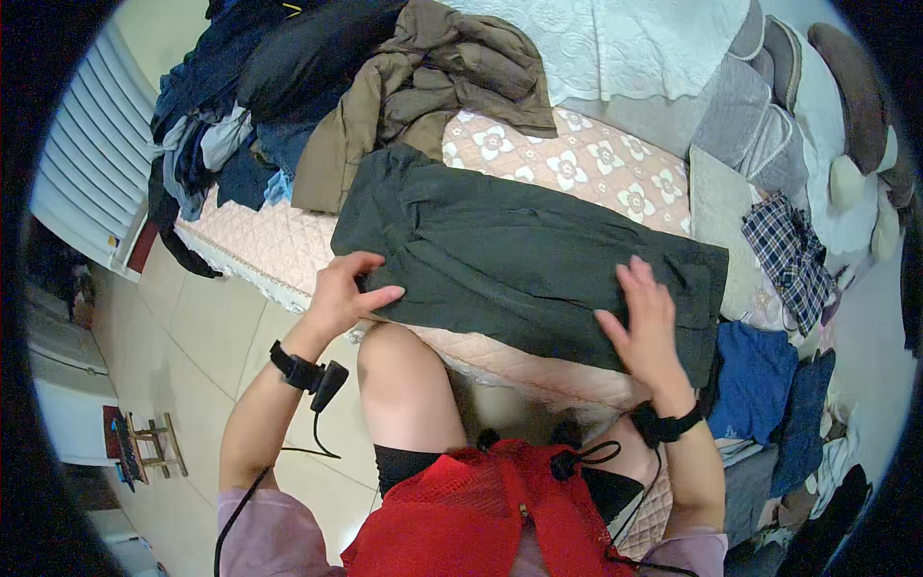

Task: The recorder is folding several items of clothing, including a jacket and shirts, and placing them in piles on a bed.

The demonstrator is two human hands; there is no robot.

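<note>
A dark green garment [505,252], long and apparently folded lengthwise, lies flat before me on the quilted edge of a bed. Creases run along its middle. At its left end, my left hand [346,292] rests with thumb and fingers spread on the near corner. My right hand [645,332] lies over the right part of the cloth, palm down, fingers apart. Neither hand is closed around anything. Just behind the garment's left end is a crumpled brown jacket [461,68].
A heap of dark clothes [288,79] lies at the far left. On the right are a plaid shirt [789,256], folded blue cloth [753,382] and grey pillows [735,115]. The floral quilted bedspread [570,166] shows behind the garment. A small wooden stool [151,447] stands on the tiled floor [209,339].
</note>
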